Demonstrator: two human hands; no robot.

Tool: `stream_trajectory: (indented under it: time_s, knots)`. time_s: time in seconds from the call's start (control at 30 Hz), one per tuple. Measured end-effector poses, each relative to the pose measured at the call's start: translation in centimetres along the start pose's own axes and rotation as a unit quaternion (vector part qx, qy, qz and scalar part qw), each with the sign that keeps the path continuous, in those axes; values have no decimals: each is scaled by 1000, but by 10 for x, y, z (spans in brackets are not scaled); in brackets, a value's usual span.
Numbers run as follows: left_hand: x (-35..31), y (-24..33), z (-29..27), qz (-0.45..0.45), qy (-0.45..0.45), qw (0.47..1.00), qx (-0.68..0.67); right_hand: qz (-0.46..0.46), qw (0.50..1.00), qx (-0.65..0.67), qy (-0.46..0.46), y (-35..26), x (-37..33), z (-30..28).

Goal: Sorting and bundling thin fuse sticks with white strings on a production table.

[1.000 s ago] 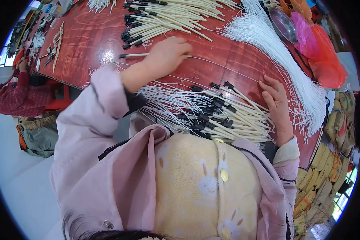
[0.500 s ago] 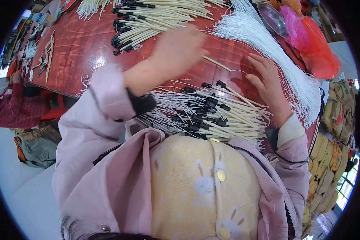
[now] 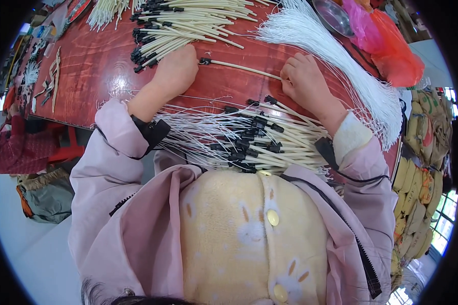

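My left hand (image 3: 178,71) is closed at the black end of a thin cream stick (image 3: 247,69) above the red table. Its fingers curl inward, hiding whatever is inside them. At the stick's other end my right hand (image 3: 305,79) is closed, its fingertips pinching that end. The stick stretches almost straight between the two hands. Nearer to me lies a pile of cream sticks (image 3: 285,140) with black end pieces and white strings trailing left. A second, larger heap of such sticks (image 3: 193,23) lies beyond my left hand.
A thick bundle of white strings (image 3: 336,66) covers the table's right side. Behind it are a metal bowl (image 3: 333,18) and a red plastic bag (image 3: 397,51). Twisted pale strips (image 3: 53,76) lie at the left. Another person's dark red sleeve (image 3: 23,147) shows beyond the table's left edge.
My left hand has moved left and nearer, off the far heap's edge, and closed. My right hand has gone from spread fingers to a pinch at the stick's end, shifting left.
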State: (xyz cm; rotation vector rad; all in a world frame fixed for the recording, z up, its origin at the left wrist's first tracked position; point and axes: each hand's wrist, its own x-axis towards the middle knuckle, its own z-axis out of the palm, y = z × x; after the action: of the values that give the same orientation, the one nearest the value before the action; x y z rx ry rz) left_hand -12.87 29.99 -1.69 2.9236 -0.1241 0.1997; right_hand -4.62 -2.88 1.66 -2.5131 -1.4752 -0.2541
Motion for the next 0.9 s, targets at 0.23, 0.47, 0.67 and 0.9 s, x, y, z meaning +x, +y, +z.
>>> stream_trajectory:
  time_s: [0.23, 0.47, 0.67, 0.9]
  knots:
    - [-22, -47, -59, -98, 130, 978, -129, 49, 997, 53, 13, 22, -36, -62]
    - [-127, -185, -128, -189, 202, 961, -21, 84, 989, 120, -1, -35, -94, -147]
    - [-142, -161, -127, -172, 27, 984, 30, 108, 971, 182, -109, -45, -127, -144]
    - [-14, -1, -103, -21, 74, 986, -147, 224, 960, 166, 13, 30, -121, -71]
